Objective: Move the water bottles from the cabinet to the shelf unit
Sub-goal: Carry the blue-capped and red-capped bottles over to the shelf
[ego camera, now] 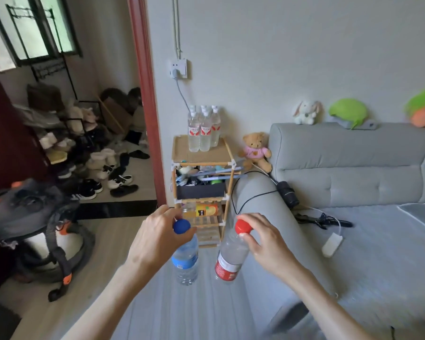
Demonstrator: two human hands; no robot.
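My left hand grips a clear water bottle with a blue cap and blue label by its neck, so it hangs upright. My right hand holds a second bottle with a red cap and red label the same way, slightly tilted. Ahead stands a bamboo shelf unit against the wall. On its top board stand several clear bottles with white caps and red labels. The cabinet is out of view.
The shelf's lower tiers hold a black box of clutter and an orange bottle. A grey sofa with cables, a charger and plush toys lies right. A vacuum cleaner stands left, before a doorway with shoes.
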